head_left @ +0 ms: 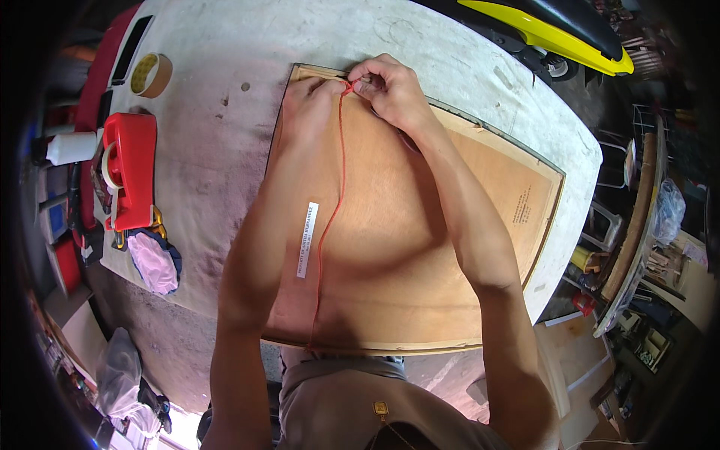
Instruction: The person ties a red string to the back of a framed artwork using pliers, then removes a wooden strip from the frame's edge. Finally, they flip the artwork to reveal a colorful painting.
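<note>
A red cord [342,165] runs down the back of a wooden framed panel [397,277] from its far edge to its near edge. At the far edge the cord bunches into a small loop or knot, which I cannot make out clearly. My left hand [311,101] has its fingers closed beside that bunch, thumb and fingertips on the cord. From the right, my right hand [394,90] pinches the cord at the same spot. A white printed label [306,240] is stuck on the panel, left of the cord. Something dark and curved lies partly hidden under my right wrist.
The panel lies on a pale, stained tabletop [202,172]. At the left are a roll of tape [151,75], a red tape dispenser [135,172], a white bottle [71,148] and a pink cloth [154,261]. Beyond the far right edge stands a yellow and black motorcycle [555,37].
</note>
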The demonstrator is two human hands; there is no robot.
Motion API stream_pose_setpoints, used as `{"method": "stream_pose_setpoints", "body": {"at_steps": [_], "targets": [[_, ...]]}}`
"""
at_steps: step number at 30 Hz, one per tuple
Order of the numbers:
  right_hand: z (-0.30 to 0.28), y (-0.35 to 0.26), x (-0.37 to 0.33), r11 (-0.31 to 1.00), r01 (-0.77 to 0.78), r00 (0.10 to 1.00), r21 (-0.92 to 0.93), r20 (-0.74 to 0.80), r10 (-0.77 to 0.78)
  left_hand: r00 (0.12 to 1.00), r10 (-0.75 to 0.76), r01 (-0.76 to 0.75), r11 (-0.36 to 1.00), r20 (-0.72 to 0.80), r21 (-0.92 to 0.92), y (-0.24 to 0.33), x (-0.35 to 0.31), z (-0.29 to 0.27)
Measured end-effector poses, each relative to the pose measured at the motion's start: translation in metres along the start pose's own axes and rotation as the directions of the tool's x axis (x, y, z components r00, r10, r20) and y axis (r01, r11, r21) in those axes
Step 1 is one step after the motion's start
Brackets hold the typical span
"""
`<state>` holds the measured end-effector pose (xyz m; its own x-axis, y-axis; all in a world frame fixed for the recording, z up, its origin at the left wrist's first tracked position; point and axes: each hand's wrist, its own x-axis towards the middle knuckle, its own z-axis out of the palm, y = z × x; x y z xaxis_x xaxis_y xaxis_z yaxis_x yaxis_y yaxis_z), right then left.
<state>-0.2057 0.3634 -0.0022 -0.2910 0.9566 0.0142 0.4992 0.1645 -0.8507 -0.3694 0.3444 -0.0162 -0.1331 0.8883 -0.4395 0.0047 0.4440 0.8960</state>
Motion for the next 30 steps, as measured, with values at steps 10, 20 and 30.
{"method": "stream_pose_setpoints", "body": {"at_steps": [10,20,30], "targets": [[-0.006,0.011,0.000,0.977,0.207,0.978,-0.046,0.026,-0.206,0.986,0.127,-0.155,0.937,0.109,0.314,0.008,-0.003,0.000],[-0.010,0.010,0.001,0.976,0.213,0.975,0.044,0.047,-0.215,0.987,0.137,-0.130,0.988,0.084,-0.081,-0.007,-0.009,-0.009],[-0.016,0.011,-0.015,0.909,-0.260,0.963,0.325,0.155,0.220,0.729,0.051,-0.200,0.969,0.683,0.141,0.002,-0.025,0.001]]}}
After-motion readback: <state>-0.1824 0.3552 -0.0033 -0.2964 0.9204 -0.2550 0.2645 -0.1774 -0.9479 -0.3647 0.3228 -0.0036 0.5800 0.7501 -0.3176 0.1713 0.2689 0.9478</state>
